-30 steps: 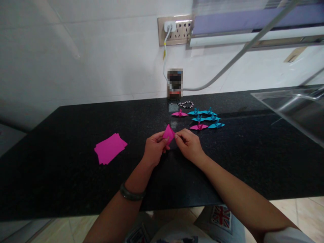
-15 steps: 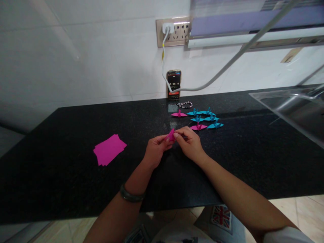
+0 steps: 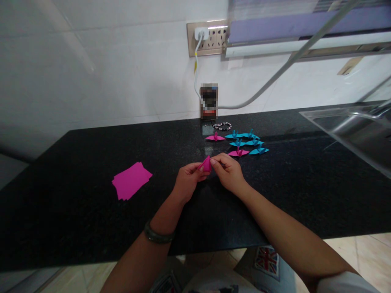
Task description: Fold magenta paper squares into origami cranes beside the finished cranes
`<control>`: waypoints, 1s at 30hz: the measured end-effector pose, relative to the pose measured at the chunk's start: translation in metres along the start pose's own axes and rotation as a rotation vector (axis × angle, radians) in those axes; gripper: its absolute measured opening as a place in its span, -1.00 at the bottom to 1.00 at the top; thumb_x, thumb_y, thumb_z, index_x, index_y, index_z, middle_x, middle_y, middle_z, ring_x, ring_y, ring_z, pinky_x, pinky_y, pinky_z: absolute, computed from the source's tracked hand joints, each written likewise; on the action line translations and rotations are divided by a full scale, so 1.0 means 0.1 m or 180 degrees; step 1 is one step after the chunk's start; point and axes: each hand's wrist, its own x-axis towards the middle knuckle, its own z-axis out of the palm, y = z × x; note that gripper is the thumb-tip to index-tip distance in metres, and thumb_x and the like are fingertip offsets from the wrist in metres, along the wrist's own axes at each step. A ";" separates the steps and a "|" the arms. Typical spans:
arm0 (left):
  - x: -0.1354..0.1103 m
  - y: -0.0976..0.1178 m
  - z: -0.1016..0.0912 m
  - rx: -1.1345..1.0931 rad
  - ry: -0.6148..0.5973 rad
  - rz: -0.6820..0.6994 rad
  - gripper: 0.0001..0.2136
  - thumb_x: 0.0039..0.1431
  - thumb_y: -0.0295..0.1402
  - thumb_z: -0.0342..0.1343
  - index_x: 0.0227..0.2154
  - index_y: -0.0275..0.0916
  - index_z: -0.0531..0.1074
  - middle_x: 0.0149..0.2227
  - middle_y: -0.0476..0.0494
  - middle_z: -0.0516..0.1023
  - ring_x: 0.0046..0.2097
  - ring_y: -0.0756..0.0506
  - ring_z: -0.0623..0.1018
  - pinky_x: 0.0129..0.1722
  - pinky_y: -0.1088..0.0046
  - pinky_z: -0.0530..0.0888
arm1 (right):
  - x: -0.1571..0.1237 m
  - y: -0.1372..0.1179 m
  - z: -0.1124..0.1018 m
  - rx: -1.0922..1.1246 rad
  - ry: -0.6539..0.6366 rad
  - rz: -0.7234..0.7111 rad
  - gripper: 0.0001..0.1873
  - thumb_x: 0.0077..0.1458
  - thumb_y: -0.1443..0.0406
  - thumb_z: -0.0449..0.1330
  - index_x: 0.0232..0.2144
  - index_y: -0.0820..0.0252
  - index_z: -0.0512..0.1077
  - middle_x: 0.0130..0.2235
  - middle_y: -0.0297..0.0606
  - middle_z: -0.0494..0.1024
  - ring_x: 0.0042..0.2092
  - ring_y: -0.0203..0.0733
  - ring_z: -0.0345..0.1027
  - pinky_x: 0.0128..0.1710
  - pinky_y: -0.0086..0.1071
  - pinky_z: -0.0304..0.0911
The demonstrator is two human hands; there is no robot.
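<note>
Pink paper (image 3: pixel 207 164) shifted rightward, between left fingers (image 3: pixel 192 166), perhaps touching right fingers (image 3: pixel 220 158)

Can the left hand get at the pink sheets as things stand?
Probably yes: nothing visible stands between the left hand and the pink sheets, though it's gripping folded pink paper.

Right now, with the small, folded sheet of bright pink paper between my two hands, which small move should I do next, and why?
Probably press the small folded pink paper flatter with your right hand: that hand seems to pinch the paper's right edge, your left hand grips the opposite side, and the layers look slightly spread.
</note>
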 end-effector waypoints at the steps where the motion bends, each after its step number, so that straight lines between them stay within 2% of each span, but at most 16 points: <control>1: 0.00 0.00 0.00 0.0007 0.0009 0.0001 -0.74 -0.03 -0.24 0.13 -0.28 -0.28 0.46 -0.33 -0.11 0.53 -0.31 -0.01 0.53 -0.32 0.51 0.44 | 0.00 0.00 0.00 -0.0016 -0.0011 -0.0001 -0.83 0.09 0.33 0.02 -0.45 0.19 0.41 -0.45 -0.29 0.39 -0.38 -0.29 0.27 -0.35 -0.40 0.19; 30: 0.00 0.00 0.00 0.0041 0.0098 -0.0009 -0.69 -0.08 -0.22 0.16 -0.27 -0.28 0.46 -0.33 -0.14 0.54 -0.31 -0.05 0.53 -0.31 0.44 0.45 | 0.01 -0.01 -0.02 -0.0174 -0.0027 0.0003 -0.81 0.08 0.33 0.01 -0.44 0.18 0.42 -0.45 -0.29 0.40 -0.38 -0.28 0.27 -0.35 -0.39 0.19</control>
